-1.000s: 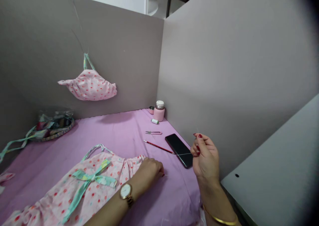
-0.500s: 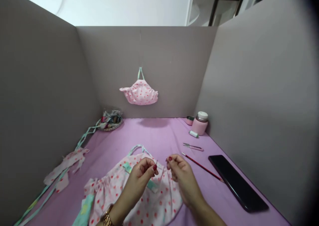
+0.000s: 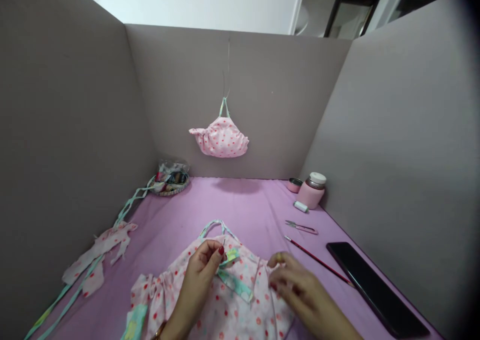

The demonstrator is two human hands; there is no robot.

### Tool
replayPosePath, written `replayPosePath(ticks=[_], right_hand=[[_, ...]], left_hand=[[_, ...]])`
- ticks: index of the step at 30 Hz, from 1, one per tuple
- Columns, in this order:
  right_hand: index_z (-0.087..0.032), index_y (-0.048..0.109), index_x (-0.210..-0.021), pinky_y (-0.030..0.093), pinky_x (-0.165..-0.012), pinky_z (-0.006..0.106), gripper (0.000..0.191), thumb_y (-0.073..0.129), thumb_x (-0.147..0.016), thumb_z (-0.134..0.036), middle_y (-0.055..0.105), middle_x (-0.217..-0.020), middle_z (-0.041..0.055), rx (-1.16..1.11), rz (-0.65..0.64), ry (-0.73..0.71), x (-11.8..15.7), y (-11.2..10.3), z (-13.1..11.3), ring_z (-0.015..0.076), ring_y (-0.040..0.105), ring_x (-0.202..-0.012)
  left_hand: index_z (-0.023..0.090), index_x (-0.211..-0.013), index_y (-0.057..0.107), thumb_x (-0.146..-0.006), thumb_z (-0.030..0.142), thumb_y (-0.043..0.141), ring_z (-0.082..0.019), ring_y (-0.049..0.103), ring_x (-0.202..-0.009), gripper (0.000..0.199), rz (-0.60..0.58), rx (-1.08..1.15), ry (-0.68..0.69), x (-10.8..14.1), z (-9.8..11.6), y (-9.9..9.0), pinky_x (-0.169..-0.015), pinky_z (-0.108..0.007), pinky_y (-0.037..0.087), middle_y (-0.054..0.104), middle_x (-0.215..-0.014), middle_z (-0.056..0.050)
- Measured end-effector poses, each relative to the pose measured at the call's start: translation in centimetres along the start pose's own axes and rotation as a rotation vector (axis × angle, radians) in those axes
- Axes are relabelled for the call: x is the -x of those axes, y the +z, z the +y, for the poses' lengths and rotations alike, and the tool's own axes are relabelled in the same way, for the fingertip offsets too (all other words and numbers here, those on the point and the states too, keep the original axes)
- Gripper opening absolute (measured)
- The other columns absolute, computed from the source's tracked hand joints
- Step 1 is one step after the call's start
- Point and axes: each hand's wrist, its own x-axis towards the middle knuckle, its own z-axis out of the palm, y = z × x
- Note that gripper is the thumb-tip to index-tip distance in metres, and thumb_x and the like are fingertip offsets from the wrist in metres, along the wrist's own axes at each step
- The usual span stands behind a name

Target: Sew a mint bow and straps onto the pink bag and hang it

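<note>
My left hand [image 3: 202, 272] pinches a thin sewing needle [image 3: 224, 242], its tip pointing up between thumb and forefinger. Beneath both hands lies a pink garment with red dots [image 3: 210, 307], gathered at its sides. Green-and-yellow fabric strips [image 3: 237, 285] rest on its front, right beside my left fingertips, and a narrow green strap loops at its top [image 3: 215, 223]. My right hand [image 3: 298, 287] hovers at the garment's right side, slightly blurred, its fingers bent and apart; no held object shows in it. Any thread is too fine to make out.
A black phone [image 3: 375, 287], a red pencil [image 3: 318, 260], thread snips [image 3: 301, 227], a thread spool [image 3: 301, 206] and a pink jar [image 3: 312, 192] lie right. Fabric scraps [image 3: 101, 250] and a basket [image 3: 170, 184] are left. A small dotted garment [image 3: 223, 139] hangs at the back panel.
My right hand has moved away from my left, rightward and down, and its pinch has loosened. My left hand still holds the needle. The view has shifted slightly.
</note>
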Motion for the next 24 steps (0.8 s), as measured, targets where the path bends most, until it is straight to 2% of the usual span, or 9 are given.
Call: replayPosePath(ticks=[2, 3, 5, 8, 12, 17, 19, 21, 24], right_hand=[[-0.018, 0.059, -0.068, 0.036, -0.057, 0.024, 0.025, 0.054, -0.080, -0.039, 0.052, -0.067, 0.0019, -0.057, 0.165, 0.058, -0.8, 0.1, -0.2, 0.0135, 0.046, -0.061], [-0.017, 0.058, -0.069, 0.034, -0.053, 0.023, 0.027, 0.054, -0.080, -0.041, 0.049, -0.062, 0.0002, -0.113, 0.190, 0.103, -1.2, 0.5, -0.2, 0.0118, 0.043, -0.056], [-0.016, 0.056, -0.069, 0.032, -0.050, 0.021, 0.030, 0.056, -0.078, -0.044, 0.046, -0.059, -0.0016, -0.210, 0.185, 0.127, -2.1, 1.8, -0.3, 0.0097, 0.039, -0.052], [-0.014, 0.057, -0.071, 0.031, -0.050, 0.019, 0.030, 0.058, -0.078, -0.043, 0.045, -0.059, -0.0023, -0.329, 0.195, 0.077, -3.1, 4.1, -0.4, 0.0081, 0.037, -0.053], [-0.014, 0.056, -0.069, 0.028, -0.045, 0.017, 0.031, 0.063, -0.074, -0.043, 0.040, -0.053, -0.0051, -0.499, 0.183, 0.104, -3.8, 5.9, -0.5, 0.0057, 0.034, -0.047], [-0.014, 0.054, -0.067, 0.035, -0.044, 0.020, 0.036, 0.065, -0.070, -0.049, 0.047, -0.049, -0.0036, -0.682, 0.057, 0.120, -4.1, 6.2, -0.2, 0.0083, 0.044, -0.042], [-0.015, 0.054, -0.069, 0.034, -0.042, 0.020, 0.036, 0.065, -0.070, -0.049, 0.046, -0.047, -0.0045, -0.692, 0.093, 0.132, -4.2, 5.9, 0.2, 0.0079, 0.042, -0.040], [-0.014, 0.056, -0.070, 0.030, -0.041, 0.018, 0.034, 0.066, -0.069, -0.047, 0.044, -0.048, -0.0053, -0.651, 0.175, 0.151, -4.3, 5.5, 0.5, 0.0061, 0.038, -0.040], [-0.012, 0.058, -0.070, 0.023, -0.041, 0.016, 0.032, 0.068, -0.069, -0.043, 0.040, -0.049, -0.0064, -0.587, 0.248, 0.182, -4.4, 5.0, 0.8, 0.0039, 0.030, -0.044]], left_hand=[[0.018, -0.072, 0.054, -0.081, 0.030, 0.055, -0.011, 0.044, -0.063, 0.015, -0.032, 0.053, -0.030, 0.4, 0.3, 0.4, -0.060, -0.021, 0.035, 0.050, -0.065, 0.003], [0.018, -0.072, 0.054, -0.081, 0.029, 0.055, -0.011, 0.044, -0.062, 0.014, -0.050, 0.080, -0.048, 0.6, 0.5, 0.6, -0.060, -0.021, 0.035, 0.051, -0.064, 0.003], [0.017, -0.071, 0.053, -0.080, 0.029, 0.056, -0.011, 0.044, -0.061, 0.015, -0.082, 0.125, -0.083, 1.2, 1.1, 1.0, -0.060, -0.021, 0.035, 0.051, -0.062, 0.003], [0.016, -0.069, 0.054, -0.077, 0.033, 0.060, -0.010, 0.044, -0.058, 0.020, -0.129, 0.172, -0.123, 2.0, 1.7, 1.5, -0.059, -0.021, 0.035, 0.052, -0.058, 0.003], [0.015, -0.069, 0.054, -0.074, 0.037, 0.064, -0.010, 0.043, -0.055, 0.024, -0.178, 0.239, -0.175, 2.5, 1.4, 1.8, -0.056, -0.021, 0.034, 0.053, -0.057, 0.003], [0.014, -0.069, 0.054, -0.071, 0.042, 0.066, -0.007, 0.043, -0.051, 0.031, -0.178, 0.320, -0.247, 2.2, -0.4, 2.6, -0.052, -0.019, 0.033, 0.051, -0.055, 0.004], [0.016, -0.072, 0.054, -0.071, 0.053, 0.061, -0.007, 0.043, -0.046, 0.038, -0.201, 0.366, -0.319, 2.1, -1.0, 3.2, -0.047, -0.018, 0.031, 0.051, -0.054, 0.004], [0.017, -0.073, 0.053, -0.069, 0.062, 0.055, -0.006, 0.037, -0.035, 0.045, -0.262, 0.370, -0.383, 2.3, -1.5, 3.7, -0.040, -0.018, 0.025, 0.049, -0.045, 0.006], [0.018, -0.070, 0.056, -0.065, 0.065, 0.057, -0.003, 0.023, -0.028, 0.048, -0.294, 0.220, -0.419, 3.0, -1.6, 3.4, -0.036, -0.019, 0.015, 0.039, -0.033, 0.010]])
